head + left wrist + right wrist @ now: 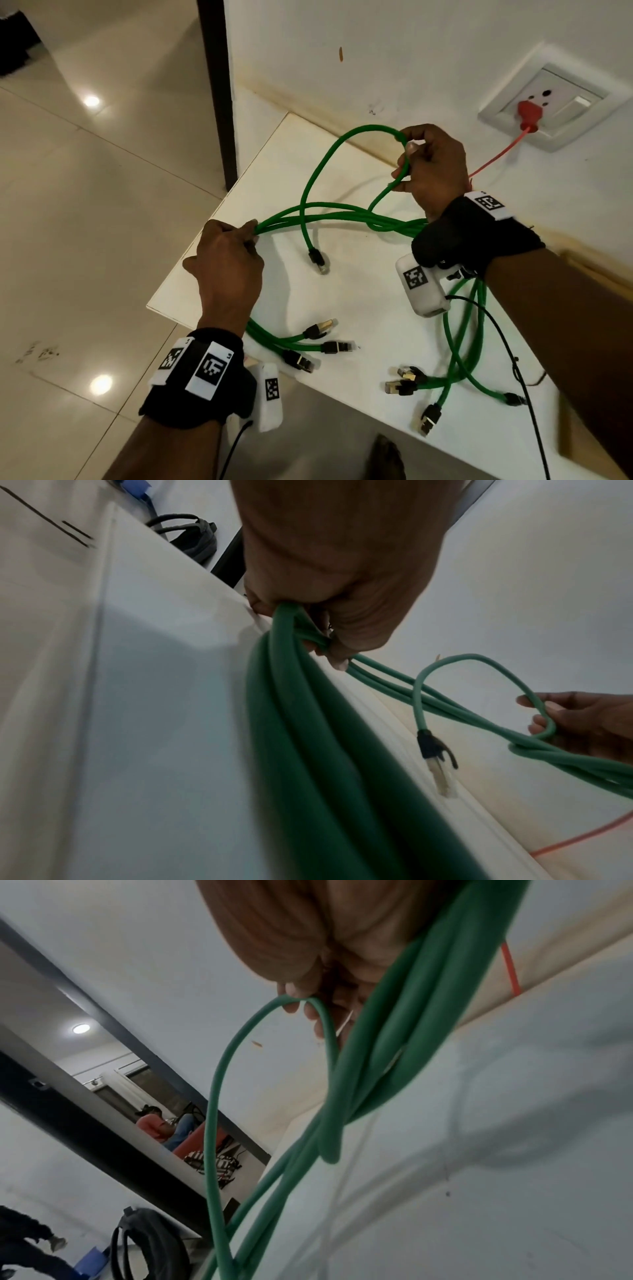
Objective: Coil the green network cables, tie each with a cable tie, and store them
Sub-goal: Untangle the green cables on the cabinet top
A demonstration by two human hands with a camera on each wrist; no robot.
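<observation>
Head view is showing a smooth white table (359, 301) standing against a white wall, its left edge giving onto glossy floor tiles. The left hand (226, 263) is gripping a bundle of round, matte green network cables (329, 214) near that edge, fingers curled around them. The right hand (431, 168), raised near the wall, is pinching a single loop of one cable between thumb and fingers. Eight black-booted plugs with metal tips are lying loose on the tabletop, one dangling just above it. A red plug (529, 111) is sitting in a wall socket.

Left wrist view is showing the left hand (329, 569) clenching the green network cables (308, 723), several strands together.

Right wrist view is showing the right hand (291, 934) with fingertips (291, 991) hooking the thin loop, thicker strands of green network cables (394, 1031) running beside the palm
</observation>
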